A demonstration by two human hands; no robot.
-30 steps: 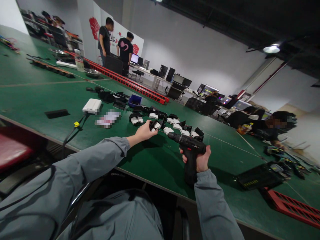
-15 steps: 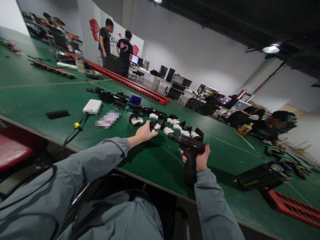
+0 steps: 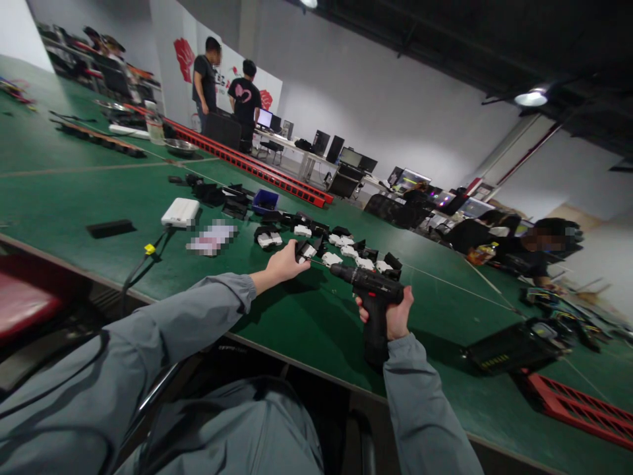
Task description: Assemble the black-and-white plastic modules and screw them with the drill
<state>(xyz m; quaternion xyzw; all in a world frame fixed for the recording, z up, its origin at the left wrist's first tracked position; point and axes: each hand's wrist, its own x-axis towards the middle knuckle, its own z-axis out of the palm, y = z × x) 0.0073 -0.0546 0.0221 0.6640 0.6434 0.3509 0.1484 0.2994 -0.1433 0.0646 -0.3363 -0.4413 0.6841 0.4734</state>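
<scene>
My right hand is wrapped round the grip of a black cordless drill, its chuck pointing left. From the chuck a thin bit reaches toward a small black-and-white part. That part is in the fingers of my left hand, just above the table; whether the bit's tip touches it I cannot tell. Behind and beside it lie several similar white pieces with black housings. One more black-and-white part rests left of the held one.
On the green table stand a blue bin, a white box with a cable and a black flat strip. A long red perforated rail runs behind. To the right are a black box and a red frame.
The view has shifted very slightly. Both hands keep their hold, with the drill and the part in nearly the same position.
</scene>
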